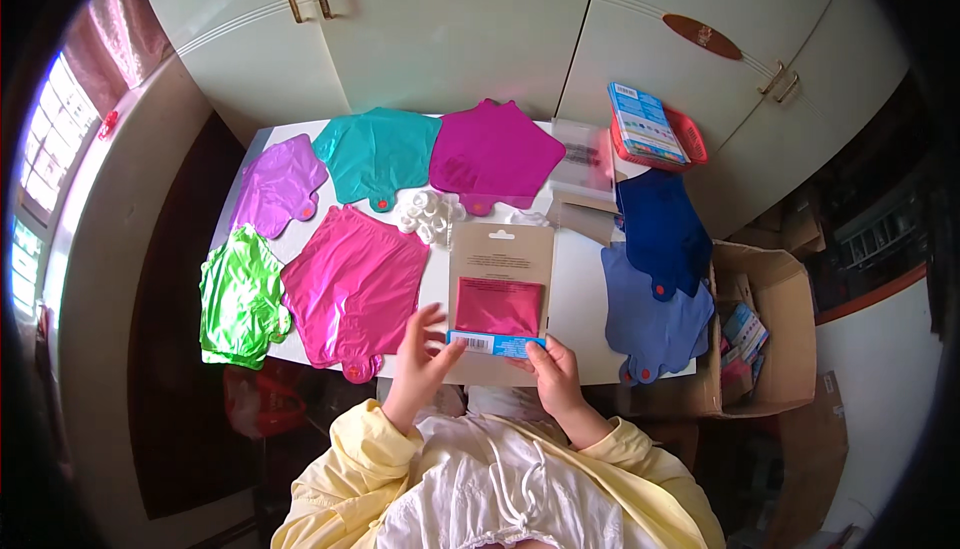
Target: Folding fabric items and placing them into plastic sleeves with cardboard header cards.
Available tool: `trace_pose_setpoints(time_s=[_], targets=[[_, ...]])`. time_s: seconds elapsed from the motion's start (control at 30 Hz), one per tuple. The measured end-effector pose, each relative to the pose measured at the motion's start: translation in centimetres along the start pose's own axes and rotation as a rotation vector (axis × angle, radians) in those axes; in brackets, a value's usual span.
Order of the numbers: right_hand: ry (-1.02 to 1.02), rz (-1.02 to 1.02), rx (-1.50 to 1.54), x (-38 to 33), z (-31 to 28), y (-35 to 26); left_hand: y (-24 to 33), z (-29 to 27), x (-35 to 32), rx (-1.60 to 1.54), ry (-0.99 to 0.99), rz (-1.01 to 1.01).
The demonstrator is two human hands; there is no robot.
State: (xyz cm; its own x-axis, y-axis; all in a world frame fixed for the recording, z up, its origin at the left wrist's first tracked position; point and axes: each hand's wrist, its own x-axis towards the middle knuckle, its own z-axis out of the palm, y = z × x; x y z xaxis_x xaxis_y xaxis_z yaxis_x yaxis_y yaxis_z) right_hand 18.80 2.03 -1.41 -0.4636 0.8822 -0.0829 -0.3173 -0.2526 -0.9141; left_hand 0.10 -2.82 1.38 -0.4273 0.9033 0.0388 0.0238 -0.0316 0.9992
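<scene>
A flat packet (502, 249) with a brown card back, a blue lower band and a hanging hole stands in front of me over the table's near edge. Folded pink foil (500, 307) shows in its middle. My right hand (556, 377) pinches the lower right corner, thumb on the near face. At the lower left corner, my left hand (424, 359) has its fingers spread, the thumb at the packet's edge. Left of the packet lies a flat pink foil balloon (358, 284). Just behind is a bunch of white ribbon rolls (430, 216), partly covered by the packet.
More flat foil balloons lie around: green (240, 294), lilac (275, 184), teal (378, 157), magenta (495, 154), dark blue (665, 234) and grey-blue (650, 319). A red basket (692, 139) holds packets at the back right. An opened cardboard box (780, 274) stands right of the table (575, 324).
</scene>
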Motion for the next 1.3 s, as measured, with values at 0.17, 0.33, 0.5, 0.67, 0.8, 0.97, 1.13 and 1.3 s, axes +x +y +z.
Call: trace_pose_setpoints(time_s=[0.17,0.33,0.5,0.67,0.8,0.97,1.13,1.3], targets=[[-0.049,-0.018,-0.026,0.1,0.6,-0.8,-1.2,-0.5,0.0,-0.653,-0.246,-0.419],[-0.016,-0.070,-0.122,0.4,0.5,-1.3,-1.2,-0.2,-0.2,-0.612,-0.203,-0.368],[0.059,-0.114,-0.232,0.6,0.6,-1.7,-1.5,0.3,-0.7,-0.559,-0.176,-0.352],[0.133,-0.135,-0.355,0.7,0.8,-1.5,-1.6,0.8,-1.2,-0.566,-0.130,-0.325],[0.166,-0.141,-0.354,0.7,0.8,-1.5,-1.1,1.5,-1.3,-0.575,-0.094,-0.299],[0.109,-0.102,-0.248,0.9,0.9,-1.7,-1.8,1.5,-1.3,-0.581,-0.055,-0.281],[0.030,-0.075,-0.217,0.8,0.6,-2.7,-1.7,1.3,-1.2,-0.571,-0.062,-0.268],[0.109,-0.063,-0.161,0.8,0.5,-1.9,-1.6,1.6,-1.2,-0.566,-0.082,-0.248]])
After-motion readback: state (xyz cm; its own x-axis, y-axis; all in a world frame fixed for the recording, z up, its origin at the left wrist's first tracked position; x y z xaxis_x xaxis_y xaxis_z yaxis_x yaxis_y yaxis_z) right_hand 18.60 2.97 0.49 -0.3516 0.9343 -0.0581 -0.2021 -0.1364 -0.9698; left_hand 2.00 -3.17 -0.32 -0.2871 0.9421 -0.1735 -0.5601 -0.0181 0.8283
